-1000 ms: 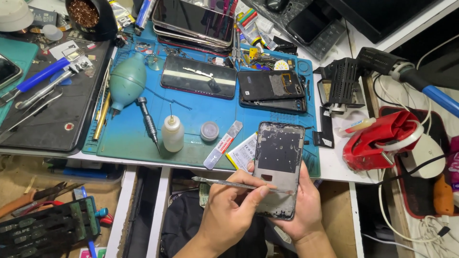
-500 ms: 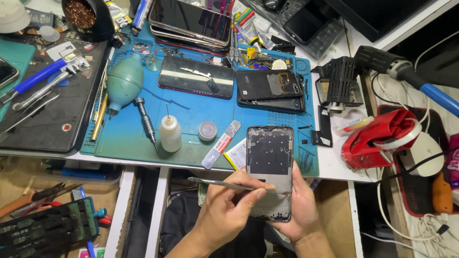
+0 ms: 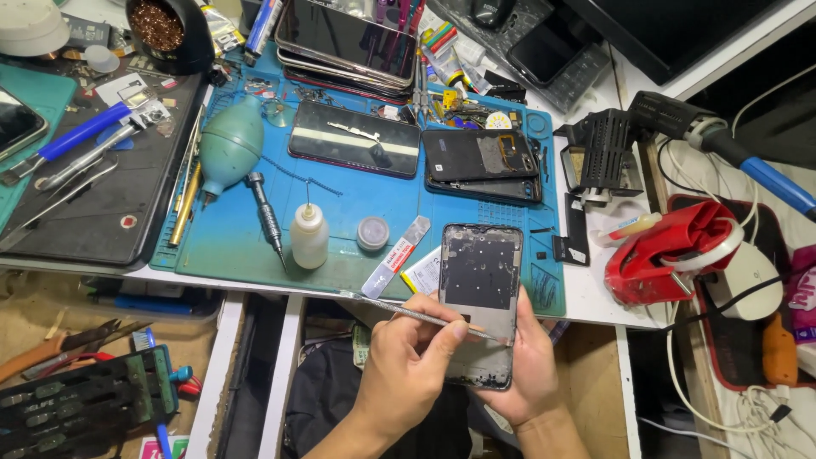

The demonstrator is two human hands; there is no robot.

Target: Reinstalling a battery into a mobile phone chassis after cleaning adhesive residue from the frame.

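Note:
My right hand cradles a stripped dark phone frame from below, holding it upright over the front edge of the bench. My left hand pinches a thin metal pry tool like a pen. The tool's tip lies across the lower part of the frame, near its right edge. Both hands hover just in front of the blue work mat.
On the mat lie a green air blower, a screwdriver, a small white bottle, a face-down phone and an opened phone. A red tool and cables sit at right, a stack of phones at the back.
The phone frame has turned from a slight tilt to nearly upright and shifted a little left. The pry tool stays across its lower part.

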